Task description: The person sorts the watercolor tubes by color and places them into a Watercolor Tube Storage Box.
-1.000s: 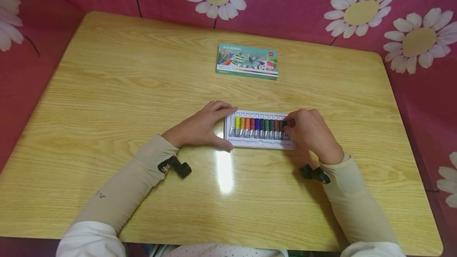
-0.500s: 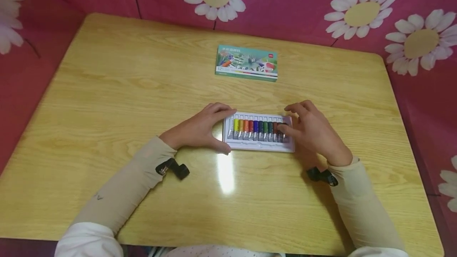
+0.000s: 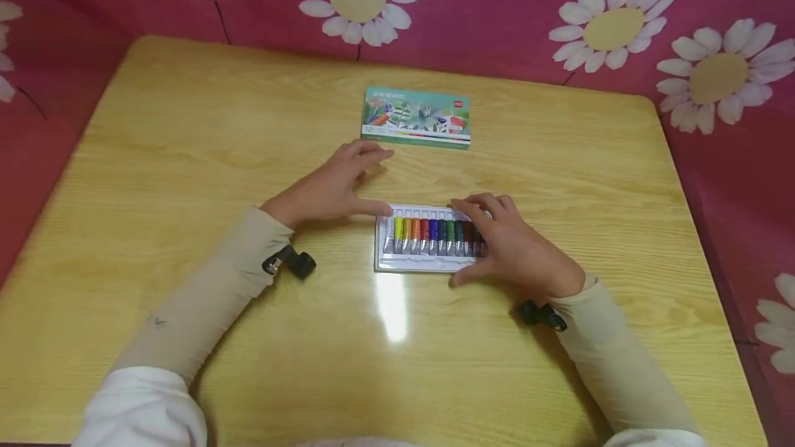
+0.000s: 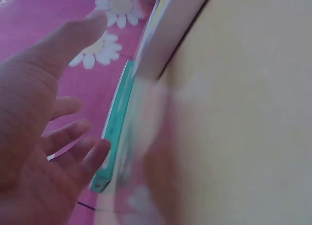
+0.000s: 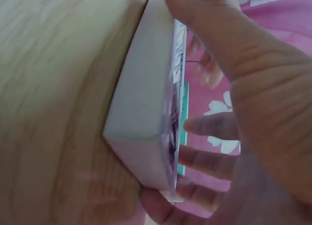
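A white tray (image 3: 416, 264) lies on the table, holding a row of paint tubes (image 3: 428, 236) in several colours. My right hand (image 3: 512, 247) spans its right end, gripping it with the thumb at the near edge and the fingers at the far edge; the palm hides the tray's right side. Over the far left corner hovers my left hand (image 3: 329, 185), fingers spread, holding nothing. In the left wrist view its fingers are apart from the tray (image 4: 170, 30), near the green box (image 4: 119, 118). The right wrist view shows the tray's pale side wall (image 5: 146, 98).
Behind the tray lies the flat green paint box (image 3: 416, 116) with a printed plant picture. A pink cloth (image 3: 484, 19) with large daisies hangs past the wooden table's (image 3: 217, 109) far edge. Small black cameras (image 3: 292, 262) sit on both wrists.
My right hand has let go of the tube at the tray's right end and taken the tray by its edges. My left hand has left the tray's left end and moved away, toward the box.
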`<state>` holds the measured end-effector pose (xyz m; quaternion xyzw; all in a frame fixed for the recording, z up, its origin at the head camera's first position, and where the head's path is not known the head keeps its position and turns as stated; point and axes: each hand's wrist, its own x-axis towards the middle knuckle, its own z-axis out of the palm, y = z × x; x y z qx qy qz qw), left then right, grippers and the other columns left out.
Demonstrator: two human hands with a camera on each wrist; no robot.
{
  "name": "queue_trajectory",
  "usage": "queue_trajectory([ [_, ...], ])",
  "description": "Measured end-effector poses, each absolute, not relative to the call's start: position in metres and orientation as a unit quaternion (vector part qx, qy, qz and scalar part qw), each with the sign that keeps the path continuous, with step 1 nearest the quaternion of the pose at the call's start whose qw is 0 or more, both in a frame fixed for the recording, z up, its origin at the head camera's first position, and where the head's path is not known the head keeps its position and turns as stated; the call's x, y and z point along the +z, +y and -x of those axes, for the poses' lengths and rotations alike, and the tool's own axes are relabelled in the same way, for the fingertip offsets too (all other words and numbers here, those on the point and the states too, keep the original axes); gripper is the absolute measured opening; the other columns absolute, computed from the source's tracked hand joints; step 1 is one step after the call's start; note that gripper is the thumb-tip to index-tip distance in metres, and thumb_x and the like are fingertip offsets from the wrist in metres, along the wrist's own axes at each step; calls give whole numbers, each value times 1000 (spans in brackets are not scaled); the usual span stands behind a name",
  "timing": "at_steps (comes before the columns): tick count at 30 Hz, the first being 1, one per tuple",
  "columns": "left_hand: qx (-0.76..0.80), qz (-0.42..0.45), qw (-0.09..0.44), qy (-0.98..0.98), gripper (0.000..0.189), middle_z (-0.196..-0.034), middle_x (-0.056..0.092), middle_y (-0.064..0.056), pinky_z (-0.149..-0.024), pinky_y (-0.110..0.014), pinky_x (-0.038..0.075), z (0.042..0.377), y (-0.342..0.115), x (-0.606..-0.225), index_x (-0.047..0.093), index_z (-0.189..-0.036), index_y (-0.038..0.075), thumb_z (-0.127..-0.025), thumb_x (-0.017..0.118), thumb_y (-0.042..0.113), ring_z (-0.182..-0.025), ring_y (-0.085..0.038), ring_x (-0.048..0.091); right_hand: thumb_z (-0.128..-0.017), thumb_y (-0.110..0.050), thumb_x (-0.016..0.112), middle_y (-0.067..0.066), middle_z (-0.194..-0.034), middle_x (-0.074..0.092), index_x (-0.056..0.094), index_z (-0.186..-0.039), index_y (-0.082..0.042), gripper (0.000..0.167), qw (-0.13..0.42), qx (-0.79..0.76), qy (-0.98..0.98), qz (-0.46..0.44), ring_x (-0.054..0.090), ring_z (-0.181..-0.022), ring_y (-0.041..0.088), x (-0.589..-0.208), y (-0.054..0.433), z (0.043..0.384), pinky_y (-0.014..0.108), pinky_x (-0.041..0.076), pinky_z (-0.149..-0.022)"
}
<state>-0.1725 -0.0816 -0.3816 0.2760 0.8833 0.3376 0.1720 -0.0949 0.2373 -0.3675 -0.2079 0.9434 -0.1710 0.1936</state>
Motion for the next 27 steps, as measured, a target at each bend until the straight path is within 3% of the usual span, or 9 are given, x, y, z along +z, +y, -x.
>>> queue_trajectory([
  [5, 300, -261, 122, 910, 91, -164, 32, -11, -124, -53, 36, 214, -76, -374, 38, -161, 18, -88, 77, 55, -150, -30, 27, -66, -66, 88, 8, -156, 37, 31, -163, -21, 121, 193, -160, 940, 231, 34, -138, 32, -371, 237, 94, 55, 47, -114],
  [8, 257, -244, 107, 929, 95, -166, 27, -13, -123, -55, 37, 236, -69, -370, 36, -161, 15, -87, 78, 56, -152, -34, 20, -69, -63, 89, 11, -155, 39, 31, -163, -18, 119, 190, -152, 940, 241, 36, -138, 34, -374, 238, 95, 55, 47, -113],
  [15, 172, -232, 142, 947, 125, -174, 6, -14, -118, -71, 35, 274, -57, -366, 9, -168, 18, -78, 78, 70, -158, -40, 6, -69, -60, 90, 11, -151, 42, 36, -160, -17, 114, 187, -151, 940, 242, 38, -135, 30, -376, 239, 98, 50, 50, -111],
  [18, 149, -246, 154, 945, 128, -174, 10, -16, -120, -70, 34, 285, -52, -363, 6, -168, 14, -78, 77, 72, -158, -42, 8, -68, -61, 90, 9, -149, 43, 39, -158, -16, 113, 184, -152, 940, 244, 39, -134, 29, -377, 240, 98, 48, 51, -110],
  [27, 122, -274, 208, 931, 113, -159, 33, -21, -115, -60, 44, 295, -45, -356, 25, -165, 12, -80, 80, 63, -141, -38, 28, -66, -61, 92, 9, -148, 44, 44, -156, -15, 111, 173, -151, 942, 243, 40, -132, 27, -376, 241, 98, 47, 53, -108],
])
